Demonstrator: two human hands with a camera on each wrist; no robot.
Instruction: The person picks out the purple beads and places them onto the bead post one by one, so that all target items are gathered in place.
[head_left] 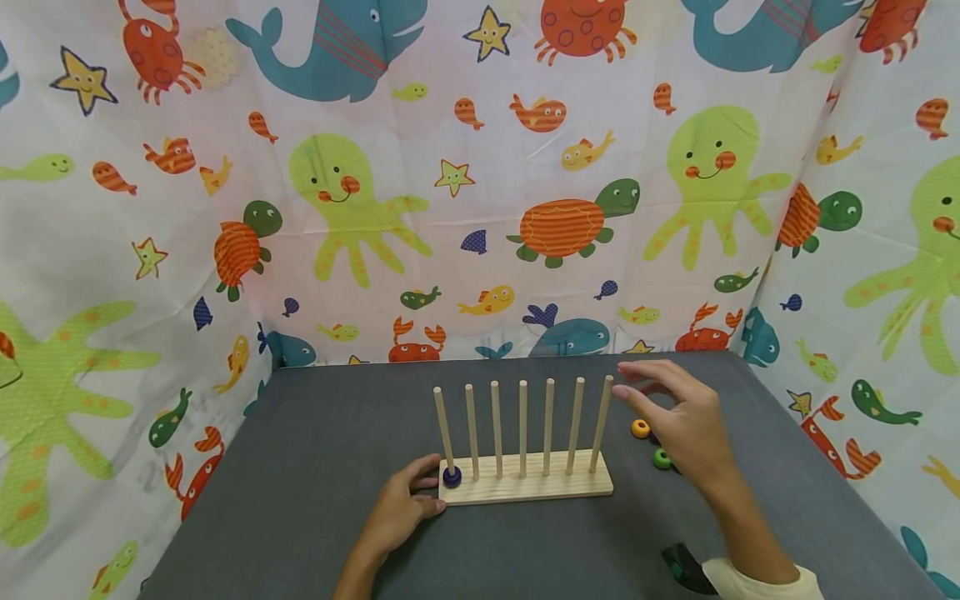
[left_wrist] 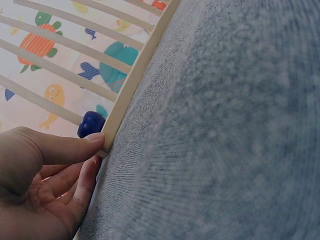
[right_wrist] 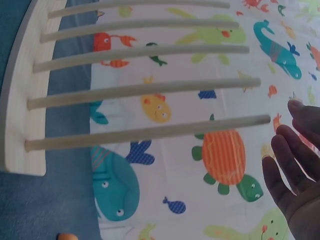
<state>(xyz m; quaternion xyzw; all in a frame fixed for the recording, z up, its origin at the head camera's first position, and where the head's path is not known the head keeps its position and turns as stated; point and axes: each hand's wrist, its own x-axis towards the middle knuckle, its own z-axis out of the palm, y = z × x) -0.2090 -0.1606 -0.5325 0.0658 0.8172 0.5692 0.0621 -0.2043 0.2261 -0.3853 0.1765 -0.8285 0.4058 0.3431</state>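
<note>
A pale wooden peg board point(head_left: 525, 483) with several upright pegs stands on the grey table. One dark blue bead point(head_left: 452, 477) sits at the foot of its leftmost peg, also visible as a round blue bead point(left_wrist: 91, 124) in the left wrist view. My left hand point(head_left: 401, 504) pinches the board's left end, thumb point(left_wrist: 75, 147) on the edge and fingers behind it. Beside the top of the rightmost peg point(head_left: 602, 425) my right hand point(head_left: 682, 417) is raised, fingers loosely bent and apart. Nothing shows between those fingers point(right_wrist: 287, 150) in the right wrist view.
Right of the board lie an orange bead point(head_left: 640, 428) and a green bead point(head_left: 662, 458), with darker ones partly hidden by the right hand. A black strap point(head_left: 684, 568) is at the right wrist. A sea-animal cloth point(head_left: 480, 250) hangs behind the table.
</note>
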